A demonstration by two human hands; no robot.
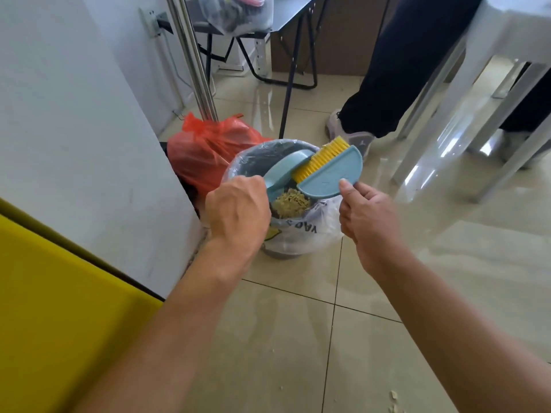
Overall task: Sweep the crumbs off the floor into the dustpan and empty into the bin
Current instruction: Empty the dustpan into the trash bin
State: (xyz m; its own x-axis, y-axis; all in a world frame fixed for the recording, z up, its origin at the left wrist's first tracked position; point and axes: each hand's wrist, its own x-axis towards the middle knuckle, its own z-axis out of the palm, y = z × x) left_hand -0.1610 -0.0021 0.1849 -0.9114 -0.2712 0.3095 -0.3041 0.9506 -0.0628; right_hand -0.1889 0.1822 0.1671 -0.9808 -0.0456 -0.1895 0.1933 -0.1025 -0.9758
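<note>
Gripping dustpan (284, 171), left hand (238, 210) covers its near end; right hand (368, 216) pinches brush (331, 171).

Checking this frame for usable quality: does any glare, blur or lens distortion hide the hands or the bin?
Head view: hard glare on the glossy floor at right, beneath the stool; wide-angle bending tilts the pole and wall; left hand, right hand, dustpan, brush and bin are sharp and evenly lit.
</note>
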